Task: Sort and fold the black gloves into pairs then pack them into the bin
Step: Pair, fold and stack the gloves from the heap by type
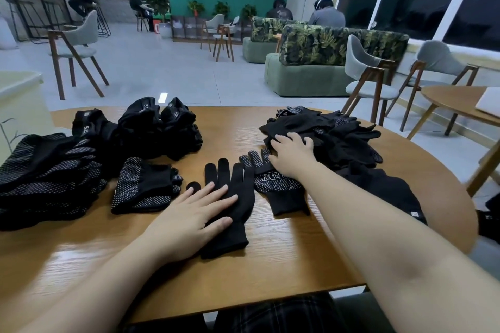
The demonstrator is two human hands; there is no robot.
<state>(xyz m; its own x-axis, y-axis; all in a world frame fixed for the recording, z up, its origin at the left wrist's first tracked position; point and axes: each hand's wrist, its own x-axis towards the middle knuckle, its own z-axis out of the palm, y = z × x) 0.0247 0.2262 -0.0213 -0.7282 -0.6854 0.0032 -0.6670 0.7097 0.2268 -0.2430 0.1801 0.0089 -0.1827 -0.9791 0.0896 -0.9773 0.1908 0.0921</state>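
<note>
Wooden table [284, 259] seen from the head view, with black gloves laid out in several groups.

Left hand [189, 219]: laid flat, palm down, on a plain black glove [230, 213] spread near the middle of the table. Fingers [216, 192] straight and slightly spread, pressed onto the glove's palm; nothing is pinched. The glove's cuff is turned toward the near table edge, its fingers pointed away.

Right hand [293, 154]: set on the near-left edge of a loose heap of black gloves [338, 135] at the right side of the table. Fingers bent down into the fabric; whether a glove is actually gripped cannot be told. Just below this hand a dotted-palm glove [281, 189] is lying flat, white grip dots and a printed mark facing up, close beside the plain glove.

Left of centre, a folded dotted pair [146, 186] is noted. A larger stack of dotted gloves [48, 176] is placed at the far left edge. Behind these, bundles of thicker black gloves [151, 127] with white lettering on the cuffs are grouped together. More black fabric is seen at the right, past the right forearm.

Beyond the table: chairs [78, 46], a green patterned sofa [324, 62], a second round table [454, 103], large windows, and seated persons in the distance.
</note>
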